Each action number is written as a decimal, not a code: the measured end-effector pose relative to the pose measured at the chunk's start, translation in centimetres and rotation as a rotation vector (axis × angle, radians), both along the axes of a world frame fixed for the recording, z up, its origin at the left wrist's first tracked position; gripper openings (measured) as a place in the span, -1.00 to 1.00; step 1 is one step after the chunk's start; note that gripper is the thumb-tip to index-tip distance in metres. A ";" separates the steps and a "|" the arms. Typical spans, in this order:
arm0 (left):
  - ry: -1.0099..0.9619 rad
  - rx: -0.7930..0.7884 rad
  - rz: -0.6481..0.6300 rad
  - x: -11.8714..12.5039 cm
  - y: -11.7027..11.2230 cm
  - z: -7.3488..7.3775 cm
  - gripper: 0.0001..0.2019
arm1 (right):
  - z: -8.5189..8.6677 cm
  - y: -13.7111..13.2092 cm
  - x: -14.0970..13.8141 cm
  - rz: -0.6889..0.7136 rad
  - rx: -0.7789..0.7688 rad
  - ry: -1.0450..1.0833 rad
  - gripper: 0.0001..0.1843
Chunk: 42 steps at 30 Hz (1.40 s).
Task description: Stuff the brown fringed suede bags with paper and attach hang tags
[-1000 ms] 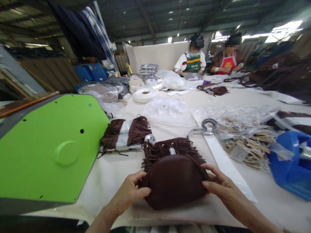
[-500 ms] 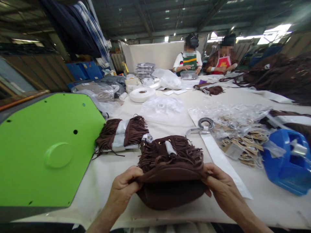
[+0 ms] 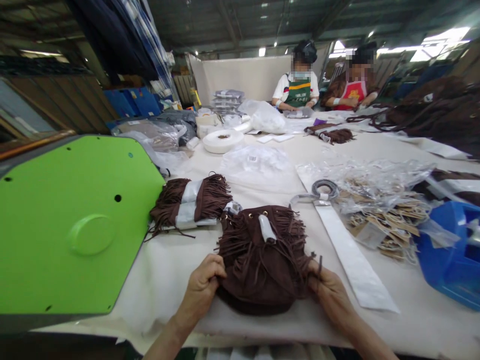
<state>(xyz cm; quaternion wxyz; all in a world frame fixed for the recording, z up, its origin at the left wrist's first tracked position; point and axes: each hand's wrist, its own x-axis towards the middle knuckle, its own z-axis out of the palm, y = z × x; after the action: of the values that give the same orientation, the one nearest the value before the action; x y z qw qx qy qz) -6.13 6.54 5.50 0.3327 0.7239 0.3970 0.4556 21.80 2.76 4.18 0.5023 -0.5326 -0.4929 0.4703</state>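
Observation:
A dark brown fringed bag (image 3: 258, 270) lies on the table in front of me, its rounded end towards me. Gold eyelets and a wrapped pale strip show near its far end. My left hand (image 3: 204, 280) pinches the bag's left edge, thumb and fingers closed. On the opposite side, my right hand (image 3: 324, 282) grips the right edge and some fringe strands. Just beyond and to the left rests a second brown fringed bundle (image 3: 191, 200) with pale wrapping around it.
A large green panel (image 3: 75, 225) stands at the left. To the right are a white strip (image 3: 356, 260), a grey coil (image 3: 324, 190), a heap of tags (image 3: 390, 225) and a blue tape dispenser (image 3: 446, 255). A white roll (image 3: 223, 141) and two people are farther back.
The bag's near flap, raised before with a dark gap under it, now lies down flat over the front. Both hands have kept hold of the sides.

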 end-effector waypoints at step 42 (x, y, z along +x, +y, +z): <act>0.705 0.761 -0.099 0.4 -2.6 0.5 -0.61 | 0.0 -0.9 -0.1 -0.055 -0.078 0.044 -0.72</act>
<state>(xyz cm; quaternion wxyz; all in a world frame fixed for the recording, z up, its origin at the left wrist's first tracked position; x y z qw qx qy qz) -5.74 3.93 6.00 -0.0866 0.9211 0.2565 0.2798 21.65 1.82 4.22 0.5046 -0.5544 -0.4482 0.4869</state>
